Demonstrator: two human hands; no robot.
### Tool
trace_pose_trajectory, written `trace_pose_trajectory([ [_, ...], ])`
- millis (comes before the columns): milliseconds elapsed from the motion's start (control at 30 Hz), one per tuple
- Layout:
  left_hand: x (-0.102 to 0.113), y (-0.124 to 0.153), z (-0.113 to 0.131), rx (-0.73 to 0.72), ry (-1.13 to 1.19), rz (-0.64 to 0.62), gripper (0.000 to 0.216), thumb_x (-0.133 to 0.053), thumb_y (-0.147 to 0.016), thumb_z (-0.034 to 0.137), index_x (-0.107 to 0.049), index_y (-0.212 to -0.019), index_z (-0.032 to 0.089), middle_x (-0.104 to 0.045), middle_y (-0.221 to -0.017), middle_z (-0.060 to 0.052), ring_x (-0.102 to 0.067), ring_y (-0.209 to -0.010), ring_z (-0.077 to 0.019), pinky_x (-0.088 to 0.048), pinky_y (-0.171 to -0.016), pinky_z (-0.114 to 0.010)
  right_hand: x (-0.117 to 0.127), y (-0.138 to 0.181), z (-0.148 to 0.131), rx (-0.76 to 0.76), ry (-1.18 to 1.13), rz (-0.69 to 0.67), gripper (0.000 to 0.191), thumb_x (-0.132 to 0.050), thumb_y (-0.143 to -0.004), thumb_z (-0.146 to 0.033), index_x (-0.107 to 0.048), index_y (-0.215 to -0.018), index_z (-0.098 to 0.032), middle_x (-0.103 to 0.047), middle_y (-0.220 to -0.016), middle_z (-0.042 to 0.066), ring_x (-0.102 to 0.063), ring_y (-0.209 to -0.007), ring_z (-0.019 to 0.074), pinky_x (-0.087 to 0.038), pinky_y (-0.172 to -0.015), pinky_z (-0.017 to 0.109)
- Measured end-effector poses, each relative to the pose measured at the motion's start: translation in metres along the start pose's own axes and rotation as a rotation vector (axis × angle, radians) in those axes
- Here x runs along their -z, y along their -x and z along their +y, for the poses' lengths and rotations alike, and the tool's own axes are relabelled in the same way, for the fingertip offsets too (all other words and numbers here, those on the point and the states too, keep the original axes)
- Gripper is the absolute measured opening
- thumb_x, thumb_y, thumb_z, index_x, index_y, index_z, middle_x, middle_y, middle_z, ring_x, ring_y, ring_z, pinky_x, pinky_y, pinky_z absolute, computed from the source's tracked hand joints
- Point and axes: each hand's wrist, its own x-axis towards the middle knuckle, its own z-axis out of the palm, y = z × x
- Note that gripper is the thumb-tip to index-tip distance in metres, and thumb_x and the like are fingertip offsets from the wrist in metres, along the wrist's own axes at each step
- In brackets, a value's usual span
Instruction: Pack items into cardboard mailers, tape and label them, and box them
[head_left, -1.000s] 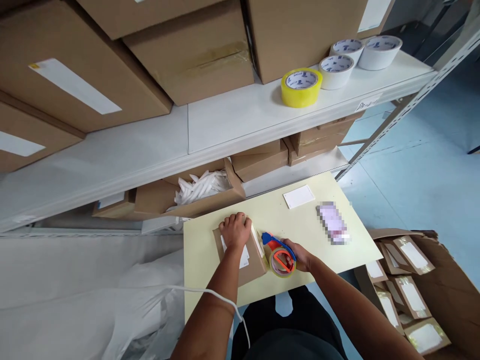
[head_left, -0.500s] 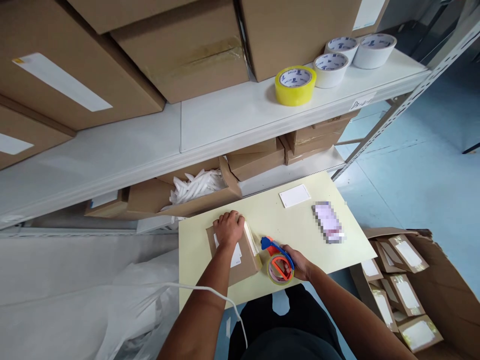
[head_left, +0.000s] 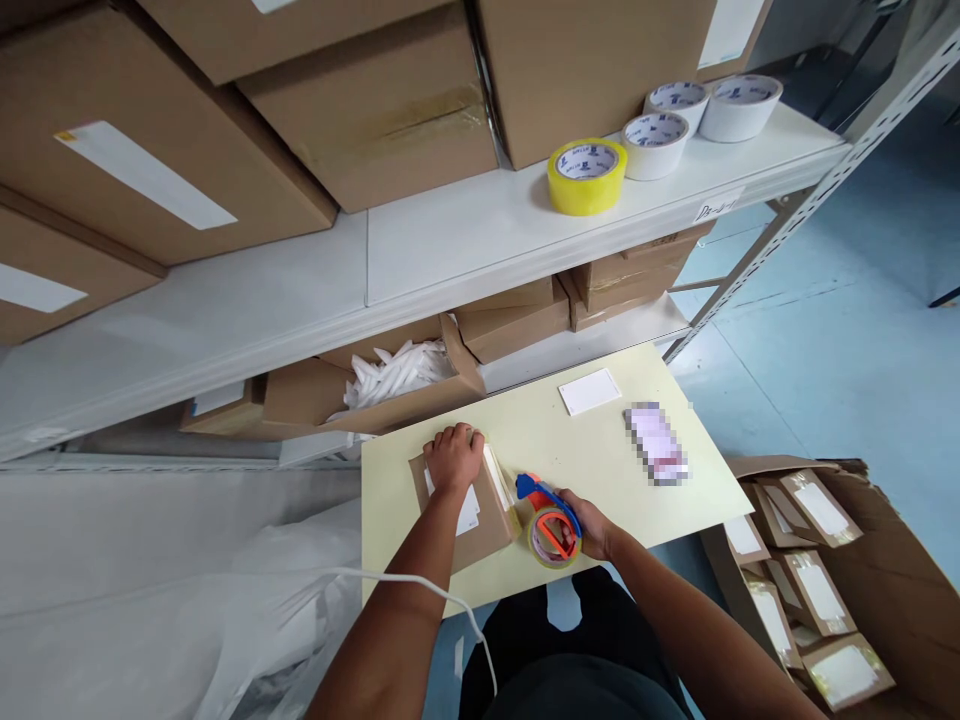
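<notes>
On the pale yellow tabletop (head_left: 585, 445) lies a small cardboard box (head_left: 491, 520) with white labels on its top and a taped right side. My left hand (head_left: 453, 458) rests on the box's far part, its fingers curled over the far edge. My right hand (head_left: 594, 525) is closed round a blue and orange tape dispenser (head_left: 550, 496) loaded with a clear roll, just right of the box. Whether tape links dispenser and box, I cannot tell. Beyond, on the same top, are a white card (head_left: 590, 391) and a blurred-out phone (head_left: 658, 443).
A shelf (head_left: 450, 250) holds large cartons (head_left: 375, 120), a yellow tape roll (head_left: 586, 190) and several white rolls (head_left: 655, 150). Below it, an open carton (head_left: 465, 372) holds white pieces (head_left: 401, 372). At right, a big box (head_left: 900, 590) contains labelled small boxes. A white cable (head_left: 390, 575) crosses my left forearm.
The right hand and tape dispenser have shifted slightly left. My left hand stays on the box. The view has tilted a little.
</notes>
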Motion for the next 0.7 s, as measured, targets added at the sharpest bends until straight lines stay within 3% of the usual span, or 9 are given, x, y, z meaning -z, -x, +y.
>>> trace_pose_trajectory([
  [133,-0.003,-0.004,-0.003,0.096,0.067,0.003,0.031,-0.041,-0.095,0.035,-0.067,-0.107,0.023,-0.073,-0.108,-0.011,-0.059,-0.11,-0.0302,-0.034,-0.093,-0.043,-0.003,-0.001,-0.014,-0.016,-0.003,-0.034,0.038,-0.062,-0.091,-0.053,-0.072,-0.097,-0.017,-0.076,-0.091,0.009,-0.071,-0.09,0.0245,-0.054,-0.09,0.037],
  [267,-0.001,-0.009,-0.017,0.243,0.129,0.011,0.032,-0.037,-0.095,0.03,-0.065,-0.11,0.024,-0.072,-0.113,-0.011,-0.058,-0.113,-0.0315,-0.037,-0.091,-0.045,-0.001,0.0,-0.026,-0.025,0.059,0.014,0.035,-0.064,-0.092,-0.047,-0.072,-0.096,-0.014,-0.075,-0.086,0.009,-0.069,-0.079,0.0221,-0.053,-0.086,0.036],
  [400,0.007,-0.017,-0.036,0.415,0.143,0.028,0.039,-0.031,-0.095,0.023,-0.065,-0.113,0.018,-0.069,-0.116,-0.019,-0.06,-0.109,-0.0369,-0.042,-0.085,-0.051,0.013,0.013,-0.024,-0.05,0.065,0.01,0.03,-0.064,-0.092,-0.043,-0.071,-0.09,-0.014,-0.073,-0.078,0.007,-0.066,-0.073,0.0207,-0.052,-0.082,0.036],
  [500,0.014,-0.012,-0.039,0.427,0.15,0.06,0.041,-0.032,-0.097,0.027,-0.061,-0.125,0.016,-0.064,-0.128,-0.021,-0.057,-0.119,-0.0376,-0.044,-0.092,-0.054,0.019,0.023,-0.02,-0.052,0.065,-0.013,0.028,-0.063,-0.093,-0.042,-0.071,-0.089,-0.015,-0.072,-0.077,0.006,-0.066,-0.073,0.0202,-0.052,-0.082,0.036],
  [567,0.019,0.002,-0.037,0.193,0.178,0.068,0.042,-0.037,-0.098,0.035,-0.056,-0.132,0.017,-0.059,-0.138,-0.019,-0.052,-0.13,-0.0337,-0.042,-0.103,-0.05,0.02,0.026,-0.02,-0.057,0.089,-0.003,0.026,-0.063,-0.093,-0.039,-0.07,-0.087,-0.015,-0.072,-0.076,0.005,-0.065,-0.071,0.0196,-0.051,-0.082,0.036],
  [700,0.028,0.043,-0.028,-0.747,0.197,-0.15,0.052,-0.055,-0.092,0.045,-0.052,-0.139,0.023,-0.056,-0.144,-0.011,-0.045,-0.139,-0.0289,-0.027,-0.121,-0.047,0.022,0.026,-0.022,-0.096,0.09,0.021,0.031,-0.06,-0.094,-0.041,-0.07,-0.087,-0.013,-0.073,-0.079,0.008,-0.066,-0.072,0.02,-0.052,-0.081,0.035],
])
